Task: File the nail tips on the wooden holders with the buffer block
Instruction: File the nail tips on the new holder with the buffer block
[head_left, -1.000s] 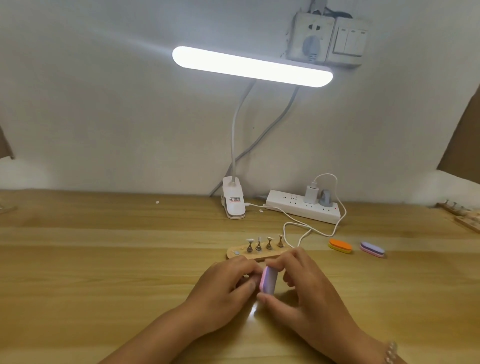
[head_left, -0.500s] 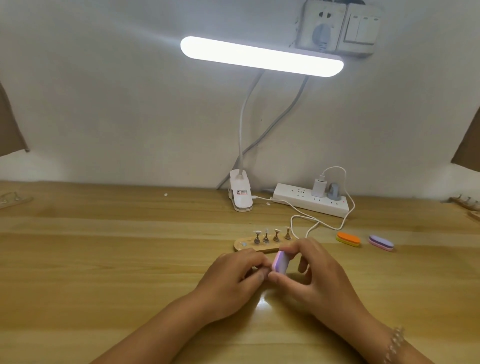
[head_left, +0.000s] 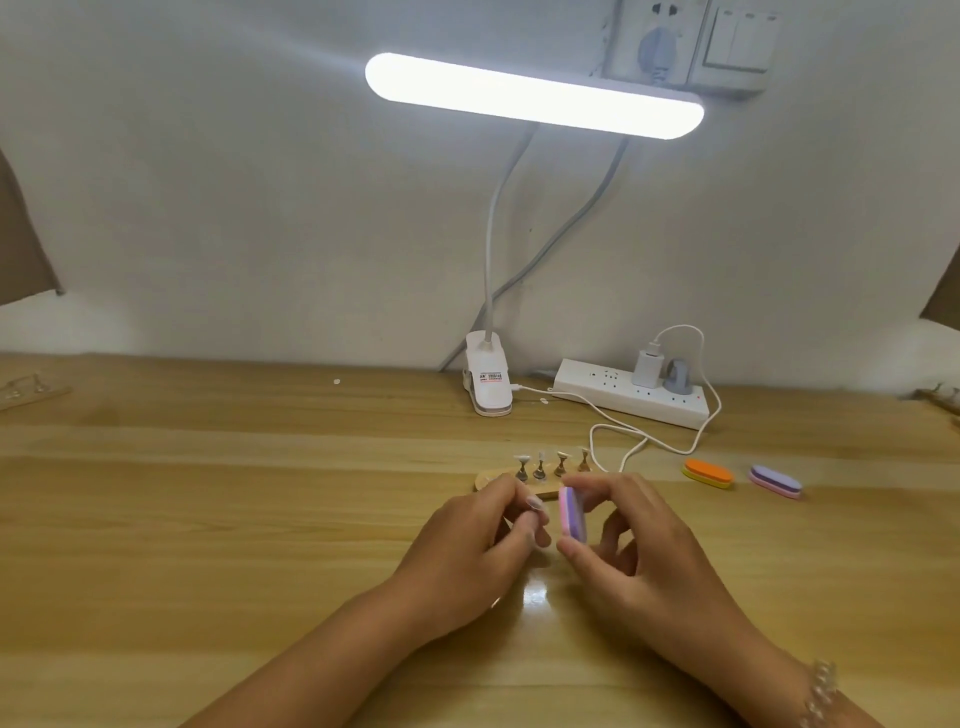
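Head view, and it's the only one you get, so read it closely. Your left hand (head_left: 478, 545) is curled, its thumb and fingertips pinching what looks like a single nail tip (head_left: 534, 503); whether a stand sits under it, I can't tell, your fingers hide that. Your right hand (head_left: 644, 556) pinches the buffer block (head_left: 573, 515) on edge between thumb and fingers, just beside that tip, with a sliver of gap showing between them.

Now the risks. That tip is small, glossy and held only at its end: press the block too hard and I'd expect it to pop out of your pinch and skitter across the table (head_left: 208, 519). Angle the block badly and you'll be sanding your own fingertip rather than the tip.

Just beyond your knuckles sits the wooden holder (head_left: 487, 480), four stands upright on it. A long forward stroke could clip them and tip one over. The white cable (head_left: 628, 452) loops close on the holder's right side; snag it with your right hand and it may drag across the stands.

Spare orange buffer (head_left: 707, 473) and purple buffer (head_left: 775, 481) lie well apart to your right, out of harm's way.
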